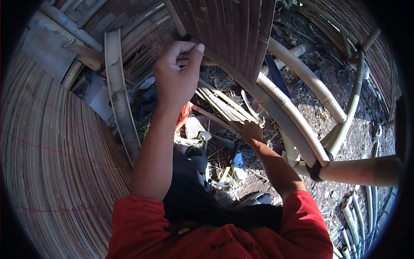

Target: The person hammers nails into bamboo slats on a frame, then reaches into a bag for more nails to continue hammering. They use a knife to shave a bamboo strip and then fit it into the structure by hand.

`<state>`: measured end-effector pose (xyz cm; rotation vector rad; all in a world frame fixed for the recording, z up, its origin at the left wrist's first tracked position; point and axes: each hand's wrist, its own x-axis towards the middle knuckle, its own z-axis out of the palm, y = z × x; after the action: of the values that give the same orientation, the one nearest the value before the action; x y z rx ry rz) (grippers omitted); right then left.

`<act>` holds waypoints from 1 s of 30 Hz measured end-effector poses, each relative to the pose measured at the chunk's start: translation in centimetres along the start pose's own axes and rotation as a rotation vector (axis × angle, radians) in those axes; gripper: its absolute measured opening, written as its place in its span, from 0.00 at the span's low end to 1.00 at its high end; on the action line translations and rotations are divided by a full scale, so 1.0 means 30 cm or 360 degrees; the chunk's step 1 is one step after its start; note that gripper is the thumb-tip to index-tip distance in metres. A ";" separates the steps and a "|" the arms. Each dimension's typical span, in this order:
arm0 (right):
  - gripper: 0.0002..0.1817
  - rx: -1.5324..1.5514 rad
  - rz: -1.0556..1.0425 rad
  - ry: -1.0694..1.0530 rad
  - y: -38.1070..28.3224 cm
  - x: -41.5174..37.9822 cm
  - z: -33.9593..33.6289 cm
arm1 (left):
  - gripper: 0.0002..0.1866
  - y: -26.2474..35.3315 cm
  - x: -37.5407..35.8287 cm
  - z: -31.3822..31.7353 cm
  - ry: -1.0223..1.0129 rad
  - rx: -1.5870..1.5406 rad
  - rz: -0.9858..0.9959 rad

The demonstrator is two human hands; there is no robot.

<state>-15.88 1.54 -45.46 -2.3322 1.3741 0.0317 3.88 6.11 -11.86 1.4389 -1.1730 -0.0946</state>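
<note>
My left hand (179, 71) is raised at the upper middle, its fingers curled and thumb pressed toward them. It is at the lower left edge of an upright panel of brown bamboo strips (224, 32); what lies between the fingertips is too small to make out. Lower and to the right, my right hand (252, 131) is closed at the end of a bundle of pale split bamboo strips (226, 105). Its fingers are partly hidden, and I cannot tell how many strips they grip. A long bamboo pole (293, 114) passes just above this hand.
A stack of thin slats (56, 142) fills the left side. Beside it stands a split bamboo channel (115, 73). Curved poles (308, 82) join a thick horizontal pole (358, 170) on the right. A hammer-like tool (228, 166) and a blue-white packet (238, 166) lie below.
</note>
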 end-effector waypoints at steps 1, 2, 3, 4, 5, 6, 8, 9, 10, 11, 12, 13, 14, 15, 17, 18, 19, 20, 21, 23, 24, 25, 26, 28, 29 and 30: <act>0.26 0.0020 0.0074 -0.0068 0.020 0.036 0.045 | 0.08 -0.040 0.002 0.007 -0.0145 0.0035 0.0003; 0.24 0.0037 0.0147 -0.0138 0.028 0.061 0.061 | 0.09 -0.089 0.003 0.012 -0.0287 0.0071 0.0001; 0.24 0.0034 0.0150 -0.0123 0.019 0.061 0.039 | 0.09 -0.123 0.007 0.015 -0.0406 0.0146 -0.0002; 0.23 0.0013 0.0143 -0.0183 0.010 0.046 0.011 | 0.08 -0.158 0.008 0.021 -0.0529 0.0217 -0.0011; 0.21 -0.0013 0.0137 -0.0242 0.001 0.033 -0.017 | 0.08 -0.195 0.016 0.020 -0.0617 0.0247 -0.0020; 0.21 -0.0028 0.0150 -0.0230 -0.001 0.026 -0.020 | 0.08 -0.236 0.025 0.022 -0.0614 0.0226 -0.0011; 0.20 -0.0021 0.0184 -0.0168 -0.004 0.002 -0.005 | 0.09 -0.337 0.038 0.027 -0.0747 0.0388 -0.0265; 0.20 0.0072 0.0263 -0.0210 -0.007 -0.006 -0.005 | 0.11 -0.434 0.037 0.033 -0.0720 0.0331 -0.0276; 0.20 0.0062 0.0270 -0.0201 -0.008 -0.019 -0.004 | 0.11 -0.455 0.024 0.030 -0.0716 0.0317 -0.0270; 0.20 0.0097 0.0220 -0.0170 -0.007 -0.036 -0.006 | 0.12 -0.474 0.012 0.026 -0.0774 0.0474 -0.0297; 0.20 0.0132 0.0166 -0.0132 -0.003 -0.045 -0.010 | 0.13 -0.486 0.005 0.026 -0.0826 0.0633 -0.0318; 0.19 0.0176 0.0186 -0.0219 0.013 -0.032 0.011 | 0.16 -0.507 -0.003 0.032 -0.0946 0.0561 -0.0465; 0.20 0.0227 0.0148 -0.0112 0.048 -0.010 0.075 | 0.17 -0.512 -0.007 0.041 -0.1105 0.0522 -0.0525; 0.21 0.0275 0.0102 -0.0005 0.078 0.005 0.135 | 0.18 -0.477 -0.011 0.047 -0.1211 0.0545 -0.0488; 0.21 0.0454 0.0058 0.0150 0.083 -0.007 0.133 | 0.20 -0.436 -0.025 0.072 -0.1368 0.0541 -0.0456; 0.22 0.0586 0.0062 0.0191 0.081 -0.019 0.119 | 0.21 -0.430 -0.032 0.086 -0.1423 0.0508 -0.0468; 0.22 0.0520 0.0040 0.0210 0.073 -0.020 0.108 | 0.24 -0.428 -0.038 0.103 -0.1478 0.0566 -0.0526; 0.22 0.0517 0.0041 0.0211 0.072 -0.017 0.096 | 0.24 -0.429 -0.046 0.115 -0.1477 0.0562 -0.0525; 0.22 0.0517 0.0114 0.0160 0.055 -0.021 0.063 | 0.25 -0.422 -0.057 0.122 -0.1549 0.0618 -0.0484; 0.22 0.0297 -0.0040 0.0244 0.034 -0.029 0.014 | 0.30 -0.445 -0.071 0.143 -0.1667 0.0732 -0.0412; 0.19 0.0287 -0.0241 0.0257 0.065 0.012 0.038 | 0.30 -0.438 -0.086 0.153 -0.1680 0.0719 -0.0418; 0.18 0.0379 -0.0164 0.0180 0.033 -0.003 -0.046 | 0.31 -0.423 -0.099 0.157 -0.1789 0.0811 -0.0288; 0.17 0.0470 -0.0092 0.0106 -0.035 -0.037 -0.185 | 0.33 -0.417 -0.107 0.163 -0.1889 0.0903 -0.0153; 0.13 0.0960 -0.0343 0.0602 -0.112 -0.086 -0.372 | 0.34 -0.440 -0.113 0.198 -0.1948 0.1038 -0.0122; 0.14 0.1043 -0.0351 0.0725 -0.167 -0.127 -0.490 | 0.33 -0.476 -0.107 0.222 -0.1936 0.1073 -0.0022; 0.15 0.1121 -0.0366 0.0855 -0.209 -0.158 -0.599 | 0.33 -0.491 -0.102 0.243 -0.1914 0.1107 0.0086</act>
<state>-16.53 1.35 -25.86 -1.9135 1.0635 -1.0364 6.13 -0.28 -27.16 2.0122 -2.3789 -0.6299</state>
